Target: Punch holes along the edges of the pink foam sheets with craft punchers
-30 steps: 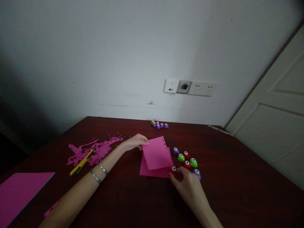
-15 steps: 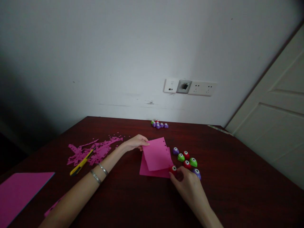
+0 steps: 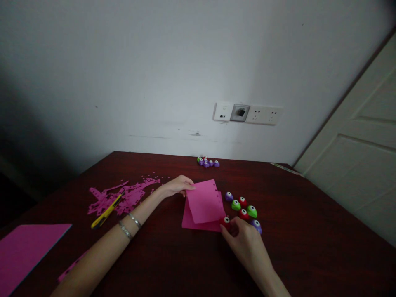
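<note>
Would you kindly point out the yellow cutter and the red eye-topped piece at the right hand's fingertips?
Yellow cutter [image 3: 107,211]: head view, middle of its handle.
Red eye-topped piece [image 3: 226,221]: head view, the eye on top.

Dark red-brown wooden table [image 3: 173,264], far edge against a pale grey-white wall [image 3: 154,74]; dark scuff marks [image 3: 196,133] low on the wall. Above and right of these — a row: white rectangular outlet plate [image 3: 222,111], grey-framed square socket [image 3: 240,107], wide white pair of sockets [image 3: 264,115]. White panelled door [image 3: 368,165] at right. Thin pale flat strip [image 3: 286,169] by the table's far right corner. At the far edge, small cluster of rounded purple, green and red pieces [image 3: 210,163], white eye-like tops. Left: loose heap of cut pink paper scraps [image 3: 133,200] — slim yellow-and-black cutter [image 3: 107,211] slanting at its near side. Nearer, large flat pink sheet [image 3: 27,251], partly out of view.
</note>
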`<control>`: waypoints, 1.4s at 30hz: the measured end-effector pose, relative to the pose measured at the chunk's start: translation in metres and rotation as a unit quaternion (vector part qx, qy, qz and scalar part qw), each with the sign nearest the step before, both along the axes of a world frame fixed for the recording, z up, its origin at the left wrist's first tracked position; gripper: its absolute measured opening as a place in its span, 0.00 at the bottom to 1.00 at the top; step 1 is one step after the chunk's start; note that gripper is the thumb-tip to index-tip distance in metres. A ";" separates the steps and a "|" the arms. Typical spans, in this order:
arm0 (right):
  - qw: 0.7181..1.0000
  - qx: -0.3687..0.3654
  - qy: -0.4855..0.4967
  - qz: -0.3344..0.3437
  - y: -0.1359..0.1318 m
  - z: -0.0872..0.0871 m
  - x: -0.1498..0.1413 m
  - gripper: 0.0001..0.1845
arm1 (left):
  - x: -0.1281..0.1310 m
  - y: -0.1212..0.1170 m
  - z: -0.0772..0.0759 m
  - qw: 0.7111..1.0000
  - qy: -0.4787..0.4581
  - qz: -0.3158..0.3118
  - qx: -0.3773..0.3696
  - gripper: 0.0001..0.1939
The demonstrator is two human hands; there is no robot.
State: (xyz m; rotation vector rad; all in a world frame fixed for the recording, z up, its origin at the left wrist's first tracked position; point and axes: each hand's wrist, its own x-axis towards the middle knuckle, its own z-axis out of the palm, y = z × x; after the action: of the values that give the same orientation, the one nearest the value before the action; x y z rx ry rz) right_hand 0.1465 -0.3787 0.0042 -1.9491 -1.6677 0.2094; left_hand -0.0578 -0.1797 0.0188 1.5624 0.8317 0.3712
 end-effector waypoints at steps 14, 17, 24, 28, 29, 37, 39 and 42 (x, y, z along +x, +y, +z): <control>1.000 -0.008 0.003 -0.013 0.001 0.002 0.002 0.12 | -0.001 -0.001 0.001 1.000 -0.002 -0.002 -0.005 0.13; 1.000 -0.008 -0.006 -0.014 0.002 0.001 0.002 0.12 | 0.000 -0.001 0.001 1.000 -0.007 0.000 -0.005 0.14; 1.000 -0.025 -0.011 -0.011 0.000 0.004 -0.001 0.12 | 0.002 -0.004 0.002 1.000 -0.007 -0.005 -0.008 0.14; 0.998 -0.037 -0.042 -0.004 -0.002 0.005 -0.006 0.10 | 0.006 -0.005 -0.001 1.000 0.001 -0.010 -0.004 0.15; 0.998 -0.038 -0.053 -0.001 -0.002 0.005 -0.007 0.10 | 0.007 -0.005 -0.002 1.000 0.005 -0.011 -0.001 0.16; 0.994 -0.053 -0.096 0.011 -0.002 0.002 -0.012 0.09 | 0.014 -0.004 -0.014 0.984 0.085 -0.059 0.145 0.14; 0.993 -0.051 -0.101 0.012 -0.001 0.001 -0.012 0.10 | 0.017 -0.007 -0.013 0.960 0.118 -0.064 0.245 0.13; 0.993 -0.047 -0.107 0.019 0.000 -0.002 -0.010 0.10 | 0.022 -0.018 -0.006 0.895 0.167 -0.037 0.412 0.18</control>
State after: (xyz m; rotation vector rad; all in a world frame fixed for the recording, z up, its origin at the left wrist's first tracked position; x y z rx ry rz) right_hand 0.1365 -0.3791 0.0022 -2.0716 -1.8626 0.0986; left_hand -0.0361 -0.1981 0.0132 2.4969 0.9258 0.4340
